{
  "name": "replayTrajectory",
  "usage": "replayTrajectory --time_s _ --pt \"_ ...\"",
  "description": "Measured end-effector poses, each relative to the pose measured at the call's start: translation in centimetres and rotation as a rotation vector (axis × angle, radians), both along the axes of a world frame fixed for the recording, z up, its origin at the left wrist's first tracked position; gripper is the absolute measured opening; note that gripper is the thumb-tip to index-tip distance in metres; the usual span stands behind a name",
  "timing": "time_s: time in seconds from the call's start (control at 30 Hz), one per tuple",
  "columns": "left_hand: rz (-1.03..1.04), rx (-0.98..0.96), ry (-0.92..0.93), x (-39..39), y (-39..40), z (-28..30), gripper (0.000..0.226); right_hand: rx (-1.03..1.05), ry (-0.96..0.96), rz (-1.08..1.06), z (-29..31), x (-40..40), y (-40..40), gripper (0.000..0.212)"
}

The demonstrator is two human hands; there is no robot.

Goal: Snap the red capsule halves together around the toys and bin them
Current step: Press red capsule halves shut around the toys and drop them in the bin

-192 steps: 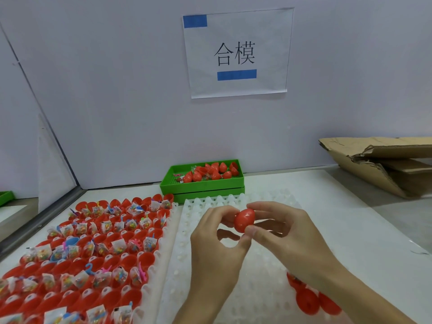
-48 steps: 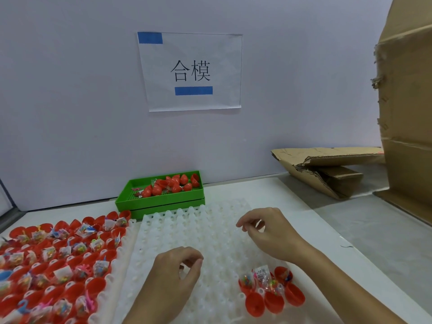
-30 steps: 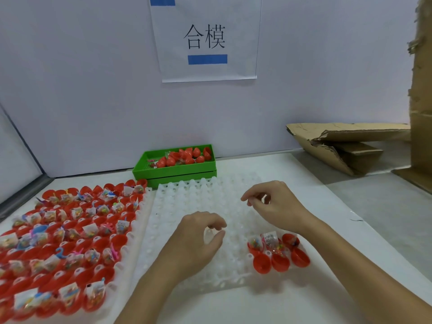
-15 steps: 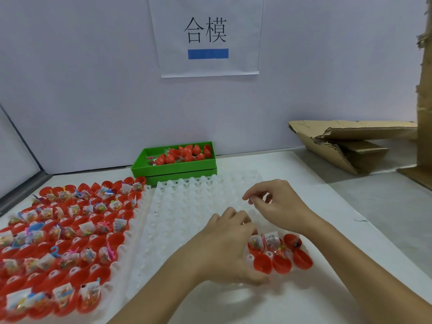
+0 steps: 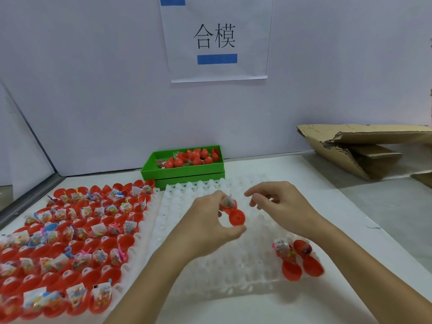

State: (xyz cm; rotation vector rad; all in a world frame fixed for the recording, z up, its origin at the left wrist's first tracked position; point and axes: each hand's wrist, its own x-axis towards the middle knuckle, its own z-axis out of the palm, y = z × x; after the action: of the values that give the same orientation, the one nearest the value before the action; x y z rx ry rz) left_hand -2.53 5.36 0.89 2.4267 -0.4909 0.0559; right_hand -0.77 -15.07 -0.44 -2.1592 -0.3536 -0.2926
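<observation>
The white moulded tray lies in the middle of the table, nearly all its sockets bare, and the full tray of open red halves with bagged toys sits touching it on the left. The green bin stands at the far edge, holding finished capsules beside some open halves and loose bags. Above the white tray the left hand grips an open red capsule, fingers curled round the half that holds a toy bag, the empty half hanging open below it toward the thumb. The right hand hovers just beside it with fingers loosely curled and nothing in them. Two more open capsules wait at the near right corner.

The likeliest fault is the bag: it stands above the rim, so if the halves are closed without tucking it in, its edge may be caught in the seam and the snap may not seat. A half-latched capsule could spring open once tossed in the bin. A crooked squeeze could also strain the link joining the halves. If the grip slips, the toy may drop among the sockets.
</observation>
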Motion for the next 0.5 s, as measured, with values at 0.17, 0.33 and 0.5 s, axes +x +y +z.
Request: replayTrajectory --time_s 0.17,0.33,0.5 --pt "0.18 -0.156 -0.052 0.2 0.1 -1.3 0.042 -0.021 0.057 0.059 -0.1 -1.0 2.0 0.024" --pt "0.206 -0.32 -0.099 -0.4 -0.7 -2.1 0.042 0.065 0.001 0.013 -0.7 -1.2 3.3 0.015" --pt "0.21 -0.459 -0.031 -0.7 -0.2 -2.3 0.046 -0.012 -0.035 0.041 -0.1 -0.9 2.1 0.031"
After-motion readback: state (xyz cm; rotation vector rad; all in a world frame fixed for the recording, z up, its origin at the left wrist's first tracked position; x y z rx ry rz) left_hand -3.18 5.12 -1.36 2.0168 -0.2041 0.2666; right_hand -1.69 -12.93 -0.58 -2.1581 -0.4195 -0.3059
